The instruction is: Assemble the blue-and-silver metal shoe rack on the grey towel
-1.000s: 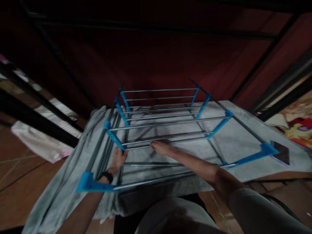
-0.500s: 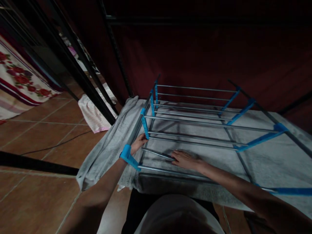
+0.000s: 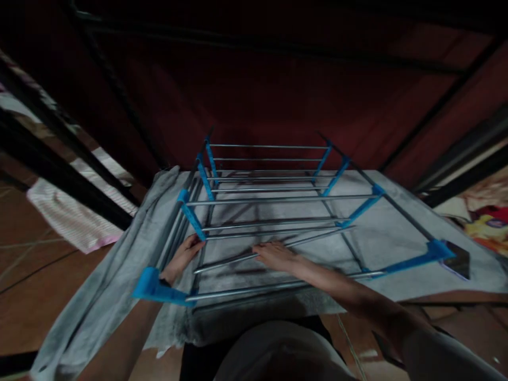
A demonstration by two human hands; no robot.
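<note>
A rack of metal rods with blue plastic brackets lies on a grey cloth. My left hand reaches past the near left corner bracket, its fingers closed on the lower end of a blue side bracket. My right hand is closed around the middle of a loose rod, held slantwise between the rack's two sides. The rod's left end is free of the brackets. Its right end lies close to the right side bracket; whether they touch I cannot tell.
On the cloth at the right lies a phone, beside the near right corner bracket. Dark metal posts stand at the left, with a striped cloth behind them. A dark red curtain hangs behind the rack.
The view has turned to the right. The loose rod's far end has come up into sight near the right side bracket. My left hand stays at the lower end of the left side bracket.
</note>
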